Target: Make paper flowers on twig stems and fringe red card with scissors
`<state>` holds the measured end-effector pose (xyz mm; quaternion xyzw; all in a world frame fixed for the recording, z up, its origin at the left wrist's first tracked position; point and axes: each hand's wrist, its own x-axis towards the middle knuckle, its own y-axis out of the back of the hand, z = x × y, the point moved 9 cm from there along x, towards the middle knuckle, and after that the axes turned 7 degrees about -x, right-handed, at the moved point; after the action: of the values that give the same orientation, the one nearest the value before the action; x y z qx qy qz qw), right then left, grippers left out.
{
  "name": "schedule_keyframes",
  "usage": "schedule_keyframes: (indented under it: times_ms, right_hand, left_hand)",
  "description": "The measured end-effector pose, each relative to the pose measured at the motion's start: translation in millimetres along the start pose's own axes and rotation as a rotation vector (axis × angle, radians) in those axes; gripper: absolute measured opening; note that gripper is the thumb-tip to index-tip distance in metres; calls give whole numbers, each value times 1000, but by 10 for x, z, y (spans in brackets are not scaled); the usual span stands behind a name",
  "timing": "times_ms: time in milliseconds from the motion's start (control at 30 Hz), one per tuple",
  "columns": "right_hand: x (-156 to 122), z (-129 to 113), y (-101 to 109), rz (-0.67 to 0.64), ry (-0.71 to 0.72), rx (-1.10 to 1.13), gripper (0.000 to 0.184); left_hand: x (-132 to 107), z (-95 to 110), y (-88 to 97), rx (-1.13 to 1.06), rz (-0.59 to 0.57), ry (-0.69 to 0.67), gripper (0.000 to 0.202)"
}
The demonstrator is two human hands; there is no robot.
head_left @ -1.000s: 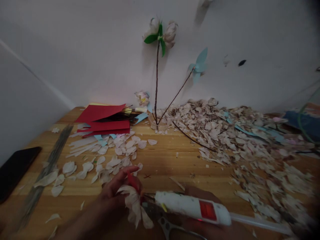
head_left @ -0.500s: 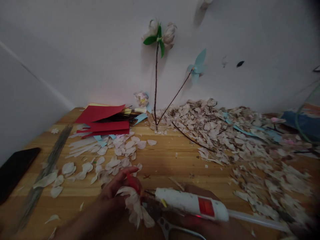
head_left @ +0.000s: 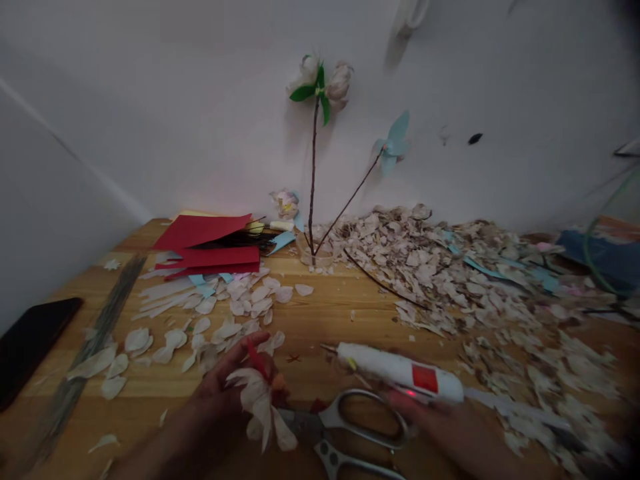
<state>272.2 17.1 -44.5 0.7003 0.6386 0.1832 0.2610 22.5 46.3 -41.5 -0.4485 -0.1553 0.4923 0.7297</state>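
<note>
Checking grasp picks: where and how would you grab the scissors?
Probably the upper handle loop, coming from the right: both loops open toward that side, while the blades point left and run partly behind the pale flower at the left hand. The right hand is nearest but holds the glue gun, so it would need freeing first.

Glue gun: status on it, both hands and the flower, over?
Left hand holding pale-petalled flower. Right hand gripping glue gun, nozzle apart from the flower. Possible obstruction: scissors between the hands, beside the petals.
</note>
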Motion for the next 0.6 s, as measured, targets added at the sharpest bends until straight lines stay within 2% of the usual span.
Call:
schedule_keyframes:
  times_ms: [100,233,367,500,600]
  right_hand:
    - [94,250,143,47,-82,9,50]
    - [224,408,240,14,-102,-14,52]
    - [303,420,256,7,-80,-45,50]
    - [339,387,227,36,-34,-87,47]
    - [369,374,207,41,-1,-122,50]
  left_hand:
    - [1,18,-2,-42,-30,2,50]
    - [3,56,12,-57,-41,-1,53]
    - [-3,130,59,-90,-12,-31,56]
    - [10,225,79,-102,31,-77,72]
    - [40,298,37,-96,27,-108,64]
